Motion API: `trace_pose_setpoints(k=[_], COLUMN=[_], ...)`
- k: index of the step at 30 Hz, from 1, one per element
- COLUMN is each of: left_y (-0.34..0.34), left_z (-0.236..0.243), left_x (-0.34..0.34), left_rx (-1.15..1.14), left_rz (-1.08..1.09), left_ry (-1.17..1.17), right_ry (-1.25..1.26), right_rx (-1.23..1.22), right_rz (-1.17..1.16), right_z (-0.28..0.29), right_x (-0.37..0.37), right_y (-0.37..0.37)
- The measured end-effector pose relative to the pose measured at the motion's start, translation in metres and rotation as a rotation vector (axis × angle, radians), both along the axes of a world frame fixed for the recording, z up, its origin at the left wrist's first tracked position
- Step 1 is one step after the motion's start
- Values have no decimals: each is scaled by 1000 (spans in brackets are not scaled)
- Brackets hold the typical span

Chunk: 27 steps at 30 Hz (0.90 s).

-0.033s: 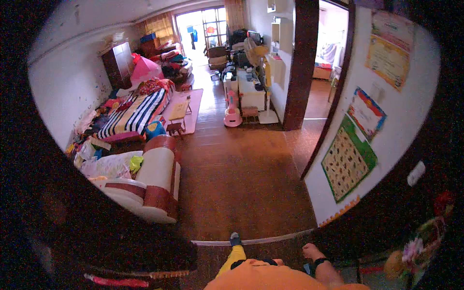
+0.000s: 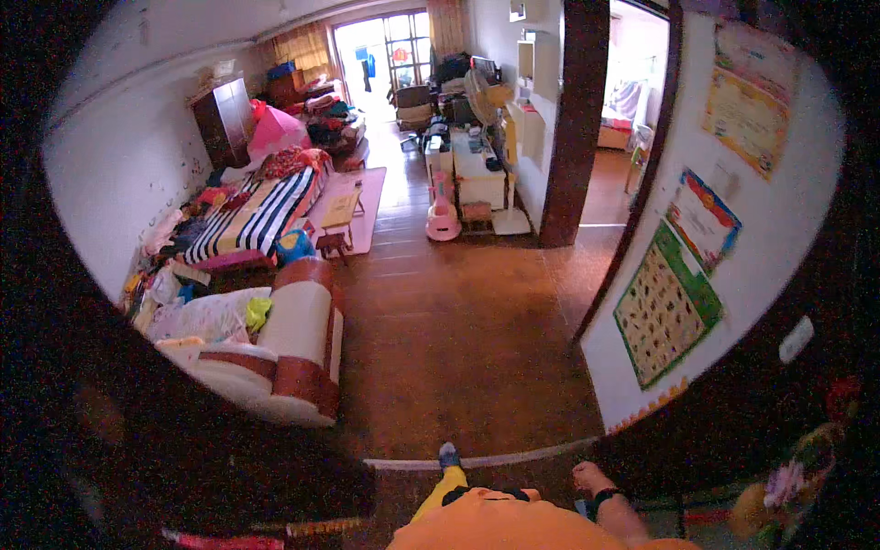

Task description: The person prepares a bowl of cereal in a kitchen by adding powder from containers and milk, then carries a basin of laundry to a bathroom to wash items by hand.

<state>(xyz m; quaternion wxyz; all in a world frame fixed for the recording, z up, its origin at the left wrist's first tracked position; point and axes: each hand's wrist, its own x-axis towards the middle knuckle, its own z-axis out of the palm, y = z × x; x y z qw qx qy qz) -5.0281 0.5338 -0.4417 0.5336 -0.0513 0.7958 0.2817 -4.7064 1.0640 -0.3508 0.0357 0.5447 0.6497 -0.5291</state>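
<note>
My right hand point(image 2: 591, 477) is low in the picture, beside my orange top point(image 2: 504, 522), with its fingers curled in. Whether anything is inside the fingers is hidden. On that wrist sits a black band point(image 2: 606, 496), and a small bluish patch shows below it that I cannot make out. The hand appears apart from the wall and doorway. My left hand does not show. One foot point(image 2: 448, 456) in a grey sock, below a yellow trouser leg, is by the pale strip across the wooden floor.
A cream and red-brown bed end point(image 2: 307, 312) stands at left, with a striped bed point(image 2: 247, 220) beyond. A low wooden table point(image 2: 341, 211) rests on a pink mat. Farther are a pink ride-on toy point(image 2: 442, 220) and a fan point(image 2: 486, 96). A green-edged chart point(image 2: 665, 307) hangs on the right wall.
The view has shifted very slightly, so the wall papers sit a little farther right. My right hand keeps its curled shape.
</note>
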Motion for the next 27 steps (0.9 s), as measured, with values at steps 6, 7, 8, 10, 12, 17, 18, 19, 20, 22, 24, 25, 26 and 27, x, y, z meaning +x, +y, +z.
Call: trace_pose_setpoints(k=[6, 7, 8, 10, 12, 17, 18, 19, 20, 22, 24, 25, 26, 27], left_y=[128, 152, 191, 273, 366, 567, 553, 548, 559, 537, 526, 548, 548, 544], left_z=[6, 6, 4, 26, 67, 120, 89, 50, 33, -2, -12, -12, -7, 1], left_x=[-143, -172, -213, -287, -347, -424, -430, -454, -455, -451, -431, -440, -439, -438], left_rx=[17, 43, 84, 160, 248, 758, 889, 595, 319, 375, 130, 80, 20, -46], left_rz=[-125, -167, -211, -282, -270, -57, -80, -72, -163, 217, -99, -190, -225, -249], left_ry=[31, 64, 116, 210, 245, 445, 365, 536, 391, 183, 123, 115, 94, 63], right_ry=[117, 124, -5, -148, 76, -226, -354, -407, -437, -372, -353, -115, 109, 100], right_rx=[-534, -533, -416, -339, -330, -363, -401, -361, -390, -484, -592, -453, -333, -357], right_rz=[69, 48, -10, -95, 22, -21, 106, 247, 223, 19, -221, -346, -435, -437], right_z=[-29, -25, -26, -40, -52, -20, -28, -30, -34, -46, -67, -76, -84, -88], right_x=[-84, -101, -118, -129, -119, -161, -150, -181, -183, -203, -192, -208, -220, -230], right_y=[78, 97, 117, 128, 148, 228, 235, 277, 302, 349, 372, 429, 464, 463])
